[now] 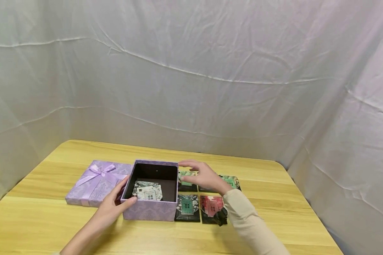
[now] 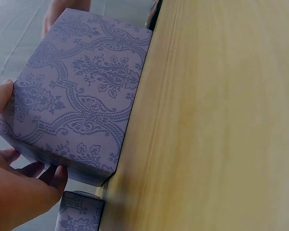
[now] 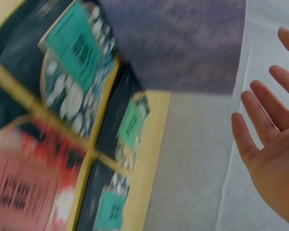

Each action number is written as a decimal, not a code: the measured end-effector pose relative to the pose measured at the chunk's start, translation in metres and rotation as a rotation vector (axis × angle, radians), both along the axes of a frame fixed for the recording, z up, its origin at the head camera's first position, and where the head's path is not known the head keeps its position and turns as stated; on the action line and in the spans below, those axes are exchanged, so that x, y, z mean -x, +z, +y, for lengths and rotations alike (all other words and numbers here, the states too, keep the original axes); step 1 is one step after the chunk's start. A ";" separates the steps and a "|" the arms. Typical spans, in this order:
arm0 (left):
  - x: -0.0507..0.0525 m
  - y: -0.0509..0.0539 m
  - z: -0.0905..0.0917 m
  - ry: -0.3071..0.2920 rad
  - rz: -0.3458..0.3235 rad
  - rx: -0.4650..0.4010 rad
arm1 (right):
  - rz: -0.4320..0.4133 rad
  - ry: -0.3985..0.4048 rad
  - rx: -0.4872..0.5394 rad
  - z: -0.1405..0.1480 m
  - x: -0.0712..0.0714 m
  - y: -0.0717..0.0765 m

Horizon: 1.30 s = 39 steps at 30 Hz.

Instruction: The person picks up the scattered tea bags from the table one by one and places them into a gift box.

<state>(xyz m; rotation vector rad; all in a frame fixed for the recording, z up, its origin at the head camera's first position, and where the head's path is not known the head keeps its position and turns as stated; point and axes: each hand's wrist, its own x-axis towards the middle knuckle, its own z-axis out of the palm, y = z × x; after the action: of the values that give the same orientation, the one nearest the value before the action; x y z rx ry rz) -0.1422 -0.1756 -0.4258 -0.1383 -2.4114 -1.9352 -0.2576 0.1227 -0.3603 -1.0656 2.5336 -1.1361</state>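
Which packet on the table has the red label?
The red-labelled packet in the near row, just right of that row's green-labelled packet, which lies beside the purple box. The other visible labels on the table are green.

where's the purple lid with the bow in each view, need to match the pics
Head: the lid lies low, left of centre, left of the open purple box.
Left wrist: only part of it shows, at the bottom edge, left of centre, below the box.
Right wrist: not in it.
Shared landmark: the box, in all three views.
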 end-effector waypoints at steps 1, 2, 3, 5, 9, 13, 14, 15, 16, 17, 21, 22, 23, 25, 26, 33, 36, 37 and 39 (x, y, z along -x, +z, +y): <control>0.000 0.000 0.000 0.000 -0.004 -0.001 | 0.001 -0.002 -0.008 0.005 0.001 -0.001; 0.000 0.000 0.000 0.000 -0.005 -0.002 | 0.000 -0.005 -0.016 0.009 0.002 -0.002; 0.000 0.000 0.000 0.000 -0.006 -0.003 | -0.002 -0.007 -0.022 0.013 0.003 -0.003; -0.001 0.001 0.000 0.001 -0.011 -0.004 | -0.015 -0.014 -0.029 0.021 0.005 -0.006; -0.001 0.001 0.000 0.008 -0.018 0.005 | -0.082 -0.040 -0.043 0.036 0.009 -0.014; -0.001 0.000 0.000 0.009 -0.029 0.006 | -0.120 -0.099 -0.089 0.049 0.013 -0.022; -0.001 0.000 0.000 0.008 -0.030 0.004 | -0.120 -0.119 -0.104 0.052 0.015 -0.024; -0.001 0.000 0.000 0.007 -0.030 0.002 | -0.121 -0.136 -0.115 0.055 0.016 -0.026; -0.001 0.000 0.001 0.005 -0.029 -0.006 | -0.126 -0.152 -0.120 0.059 0.017 -0.028; 0.000 0.000 0.001 0.003 -0.028 -0.009 | -0.133 -0.166 -0.123 0.061 0.018 -0.029; 0.000 0.000 0.001 -0.004 -0.030 -0.023 | -0.146 -0.202 -0.140 0.073 0.021 -0.034; 0.000 0.000 0.001 -0.006 -0.032 -0.027 | -0.151 -0.209 -0.144 0.076 0.021 -0.034; 0.000 0.000 0.001 -0.006 -0.032 -0.026 | -0.153 -0.216 -0.149 0.079 0.022 -0.035; 0.000 0.000 0.001 -0.006 -0.030 -0.027 | -0.149 -0.234 -0.161 0.084 0.023 -0.036; 0.001 0.000 0.001 -0.006 -0.029 -0.027 | -0.149 -0.241 -0.167 0.087 0.024 -0.037; 0.000 0.000 0.001 -0.007 -0.035 -0.029 | -0.120 -0.295 -0.268 0.108 0.030 -0.045; 0.000 0.001 0.001 -0.007 -0.035 -0.027 | -0.127 -0.319 -0.283 0.119 0.031 -0.049; 0.000 0.001 0.001 -0.007 -0.035 -0.027 | -0.129 -0.328 -0.282 0.122 0.032 -0.050; 0.000 0.001 0.001 -0.006 -0.031 -0.028 | -0.129 -0.339 -0.285 0.128 0.034 -0.051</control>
<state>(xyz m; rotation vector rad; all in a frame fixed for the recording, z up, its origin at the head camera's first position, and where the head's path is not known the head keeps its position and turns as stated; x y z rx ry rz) -0.1422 -0.1747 -0.4244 -0.1152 -2.4050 -1.9875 -0.2911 0.2508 -0.4117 -0.4918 2.7282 -0.8391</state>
